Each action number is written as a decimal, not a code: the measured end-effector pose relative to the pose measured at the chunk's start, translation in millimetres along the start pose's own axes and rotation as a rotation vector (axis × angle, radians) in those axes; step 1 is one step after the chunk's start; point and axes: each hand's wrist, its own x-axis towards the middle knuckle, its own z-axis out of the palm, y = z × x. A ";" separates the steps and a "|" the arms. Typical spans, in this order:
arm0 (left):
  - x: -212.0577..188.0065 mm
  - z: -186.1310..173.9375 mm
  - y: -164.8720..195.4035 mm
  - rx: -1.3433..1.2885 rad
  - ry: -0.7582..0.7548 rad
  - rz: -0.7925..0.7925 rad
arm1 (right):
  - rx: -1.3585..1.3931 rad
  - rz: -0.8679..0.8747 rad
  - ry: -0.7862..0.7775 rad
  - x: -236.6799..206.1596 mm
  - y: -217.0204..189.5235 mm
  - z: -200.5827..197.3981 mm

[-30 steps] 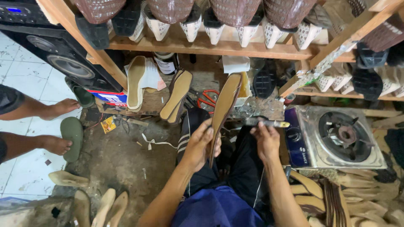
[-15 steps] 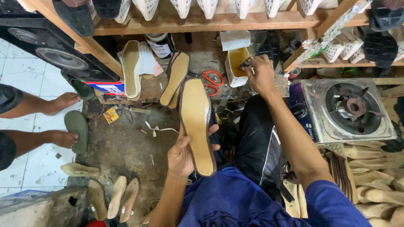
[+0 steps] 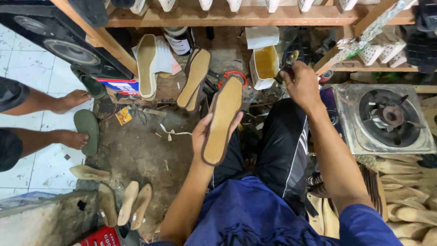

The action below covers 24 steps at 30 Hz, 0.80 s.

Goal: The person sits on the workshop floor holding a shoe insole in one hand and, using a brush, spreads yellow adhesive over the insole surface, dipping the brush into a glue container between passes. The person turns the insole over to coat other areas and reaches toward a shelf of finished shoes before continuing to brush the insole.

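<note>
My left hand (image 3: 203, 133) holds a long tan insole (image 3: 222, 119) with a dark edge, flat side up, over my left knee. My right hand (image 3: 302, 84) reaches forward and grips a small brush (image 3: 289, 60) whose tip sits beside an open tin of amber glue (image 3: 265, 63). The glue tin stands on the dirty ground under a wooden shelf (image 3: 236, 18). My legs are in black trousers with white stripes.
Two more insoles (image 3: 195, 78) and another (image 3: 146, 64) lean under the shelf. A gas burner (image 3: 384, 119) sits to the right. Wooden shoe lasts (image 3: 129, 205) lie lower left, more at lower right. Another person's bare feet (image 3: 73, 100) and a green sandal (image 3: 86, 130) are at left.
My right hand moved from my lap forward to the glue tin with the brush. My left hand lowered and flattened the insole. The camera tilted down.
</note>
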 end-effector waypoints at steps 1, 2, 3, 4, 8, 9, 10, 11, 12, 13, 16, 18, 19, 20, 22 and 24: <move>6.9 -1.3 -2.6 0.033 -0.062 -0.003 | -0.010 0.111 -0.071 -2.1 -8.2 -2.6; 14.6 -1.4 -5.0 0.064 -0.127 -0.006 | 0.307 0.101 -0.035 -5.7 -18.2 -4.7; 21.4 -0.4 -6.8 0.116 -0.128 -0.007 | 0.623 0.094 -0.003 -15.2 -29.5 -7.7; 24.3 0.6 -9.8 0.165 -0.121 -0.011 | 0.937 0.098 0.028 -29.7 -41.6 -10.7; 35.3 8.8 -27.1 0.265 -0.065 -0.026 | 0.769 -0.150 0.034 -59.1 -83.5 -18.8; 37.5 10.4 -30.5 0.253 -0.089 -0.034 | 0.626 -0.234 0.079 -58.2 -90.8 -19.2; 38.9 11.1 -33.5 0.240 -0.111 -0.042 | 0.482 -0.314 0.120 -57.2 -96.5 -20.6; 40.1 11.2 -35.6 0.225 -0.132 -0.048 | 0.505 -0.286 0.106 -56.3 -101.0 -22.2; 41.6 10.5 -36.5 0.178 -0.124 -0.049 | 0.531 -0.262 0.091 -54.8 -104.6 -22.9; 43.4 9.1 -36.5 0.135 -0.120 -0.045 | 0.559 -0.243 0.074 -53.7 -107.2 -23.3; 46.4 2.1 -30.3 0.137 -0.150 -0.019 | 0.534 -0.259 -0.034 -63.8 -112.4 -23.5; 49.8 -3.1 -26.6 0.160 -0.163 0.003 | 0.564 -0.315 -0.063 -76.2 -115.4 -21.1; 54.4 -5.3 -25.2 0.162 -0.163 0.015 | 0.577 -0.346 -0.075 -81.3 -116.7 -19.1; 57.8 -7.3 -24.0 0.163 -0.164 0.026 | 0.580 -0.356 -0.092 -87.0 -118.5 -18.0; 64.5 -11.0 -21.0 0.260 -0.104 0.066 | 0.584 -0.377 -0.121 -95.7 -122.0 -18.3; 70.9 -14.7 -17.8 0.304 -0.017 0.102 | 0.606 -0.473 -0.158 -99.7 -124.8 -22.2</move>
